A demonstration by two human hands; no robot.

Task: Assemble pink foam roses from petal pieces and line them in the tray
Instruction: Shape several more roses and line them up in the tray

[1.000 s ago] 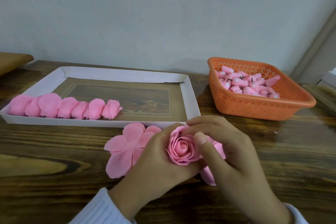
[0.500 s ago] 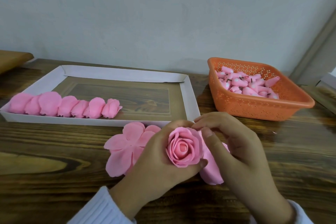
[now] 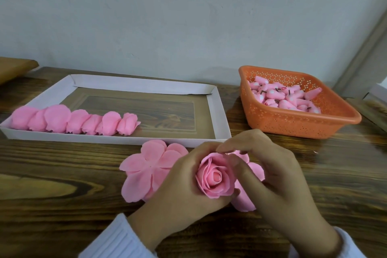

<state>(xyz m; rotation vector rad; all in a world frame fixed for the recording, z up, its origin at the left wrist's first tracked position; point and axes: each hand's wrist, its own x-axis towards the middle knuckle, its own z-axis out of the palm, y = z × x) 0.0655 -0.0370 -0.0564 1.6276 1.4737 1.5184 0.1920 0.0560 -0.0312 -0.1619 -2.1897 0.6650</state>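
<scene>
Right hand: since the earlier frames it has been drawn off the top of the rose, so the spiral centre is now uncovered. The thumb is laid against the rose's 3 o'clock edge and the index finger is arched over its 12 o'clock edge, so the hand is curled about the bloom.
Left hand: unchanged, wrapped round the rose from 9 o'clock, with the base hidden in the palm.
Rose: held over the bench, face up. Outer petals at 3 to 5 o'clock are seen spread flat under the right hand, so the last layer is judged not yet folded up.
Petal piece: left flat on the bench at 9 o'clock of the rose, close to the tray's near wall; contact cannot be told.
Tray: at 11 o'clock. A row of finished roses is lined along its near wall, with room left at their 3 o'clock.
Basket: at 1 o'clock, holding pink buds.
</scene>
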